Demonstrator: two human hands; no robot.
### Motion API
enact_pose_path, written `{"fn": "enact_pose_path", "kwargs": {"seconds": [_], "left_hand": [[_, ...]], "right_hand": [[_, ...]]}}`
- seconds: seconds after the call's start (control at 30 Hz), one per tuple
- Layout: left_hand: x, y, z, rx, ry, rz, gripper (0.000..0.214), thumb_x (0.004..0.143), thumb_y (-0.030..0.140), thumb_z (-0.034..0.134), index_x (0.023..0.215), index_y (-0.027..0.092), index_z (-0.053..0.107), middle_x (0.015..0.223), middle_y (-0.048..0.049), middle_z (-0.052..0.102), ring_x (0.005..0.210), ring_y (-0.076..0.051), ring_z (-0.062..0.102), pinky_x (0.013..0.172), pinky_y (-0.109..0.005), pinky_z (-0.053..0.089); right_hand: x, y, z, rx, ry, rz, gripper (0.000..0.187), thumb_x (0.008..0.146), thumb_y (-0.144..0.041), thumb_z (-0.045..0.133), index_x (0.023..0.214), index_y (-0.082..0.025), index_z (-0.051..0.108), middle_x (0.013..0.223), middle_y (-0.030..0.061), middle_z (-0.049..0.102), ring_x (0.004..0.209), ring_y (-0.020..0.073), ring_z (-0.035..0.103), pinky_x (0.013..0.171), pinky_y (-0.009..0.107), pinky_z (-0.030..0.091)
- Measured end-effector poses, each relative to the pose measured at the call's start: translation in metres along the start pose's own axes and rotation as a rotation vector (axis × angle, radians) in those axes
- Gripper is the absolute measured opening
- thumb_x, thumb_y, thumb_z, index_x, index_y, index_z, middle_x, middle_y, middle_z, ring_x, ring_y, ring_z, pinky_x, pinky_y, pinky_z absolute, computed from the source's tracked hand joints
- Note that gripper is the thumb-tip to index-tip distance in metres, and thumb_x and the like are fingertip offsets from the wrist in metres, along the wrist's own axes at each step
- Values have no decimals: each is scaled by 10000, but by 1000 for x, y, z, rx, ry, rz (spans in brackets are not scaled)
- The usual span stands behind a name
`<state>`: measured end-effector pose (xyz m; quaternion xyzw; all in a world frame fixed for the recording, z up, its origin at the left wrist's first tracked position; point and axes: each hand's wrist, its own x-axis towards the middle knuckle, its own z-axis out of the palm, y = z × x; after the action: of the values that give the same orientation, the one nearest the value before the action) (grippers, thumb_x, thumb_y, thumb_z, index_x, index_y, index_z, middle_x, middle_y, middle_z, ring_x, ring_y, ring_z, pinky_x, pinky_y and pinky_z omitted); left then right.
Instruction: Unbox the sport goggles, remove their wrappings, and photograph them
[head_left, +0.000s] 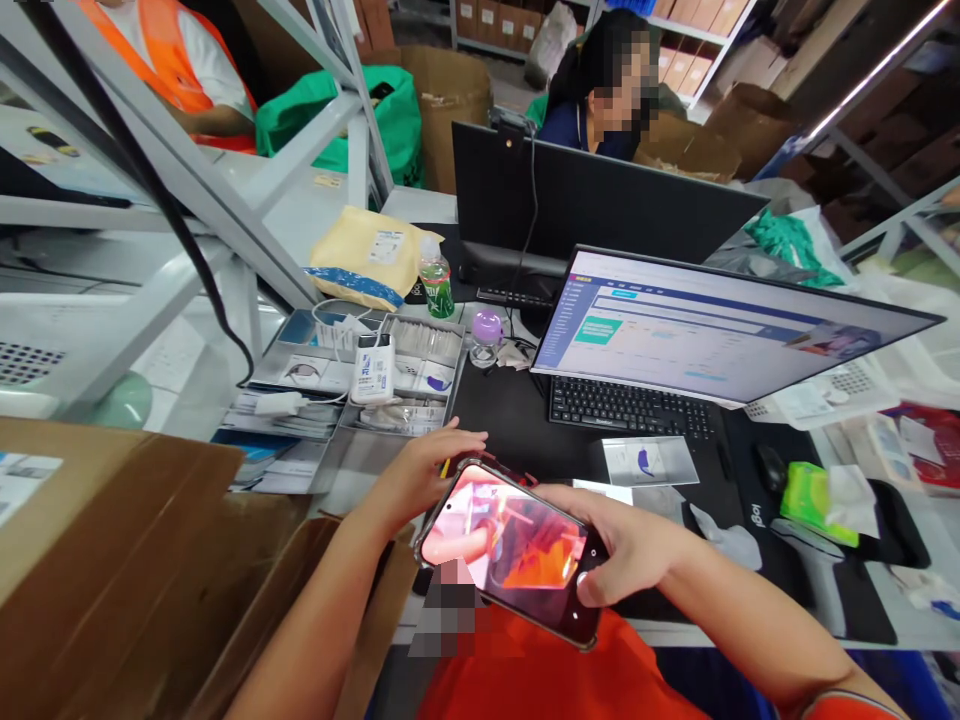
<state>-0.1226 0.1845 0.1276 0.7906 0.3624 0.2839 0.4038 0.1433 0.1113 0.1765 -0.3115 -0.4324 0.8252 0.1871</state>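
The wide monitor (720,330) is the landmark here, its screen showing a web page with a form. To its left and nearer the wearer, a brown cardboard carton (97,520) fills the corner of the view. A shallow tray (341,420) of printed cards and packets also sits left of the monitor, and a yellow padded mailer (367,258) lies farther left and behind it. A black keyboard (630,408) lies directly in front of the monitor.

Nearer the wearer than that keyboard, a smartphone in a red case (502,545) is held tilted above the desk, its screen lit with a camera view (orange and skin tones). The right hand (626,545) is closed around the phone's right end, with its fingers (592,590) curled onto the edge and firmly holding it. The left hand (420,478) is at the other end, its fingers (457,445) loosely extended and parted, though whether they grip the phone cannot be told. The phone should handle as light and stiff, but its glass face looks slippery and fragile, so the case edges are the best place to hold it.
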Motion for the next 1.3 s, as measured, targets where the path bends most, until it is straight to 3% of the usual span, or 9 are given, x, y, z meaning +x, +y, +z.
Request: {"fn": "enact_pose_path", "kwargs": {"seconds": [0.27,0.47,0.97,1.3], "left_hand": [[3,-17,2,-65,9,-60,257,788,305,689,1021,233,770,1111,-88,771,1066,-265,727,1155,-535,401],[3,-13,2,-88,5,-108,302,759,345,703,1020,216,781,1088,-84,776,1044,-280,733,1129,-538,427],[6,-13,3,-115,-33,-173,411,670,407,783,1010,176,795,1053,-119,784,1031,-315,729,1127,-528,418],[6,-13,0,-116,-46,-189,389,676,396,791,1017,208,793,1070,-88,784,1042,-293,725,1138,-496,413]], "right_hand": [[-1,0,3,-85,30,-33,691,597,-161,742,1271,-229,608,1036,2,646,870,180,597,791,290,495],[-3,2,5,-92,50,-64,803,594,-127,728,1368,-239,545,1058,2,625,900,182,584,795,282,482],[-2,-4,9,-52,22,-22,764,571,-53,635,1315,-202,550,958,-16,597,777,137,553,659,221,429],[-5,-1,8,23,58,-22,768,565,-68,668,1312,-212,566,1044,4,615,897,180,571,770,266,444]]}}
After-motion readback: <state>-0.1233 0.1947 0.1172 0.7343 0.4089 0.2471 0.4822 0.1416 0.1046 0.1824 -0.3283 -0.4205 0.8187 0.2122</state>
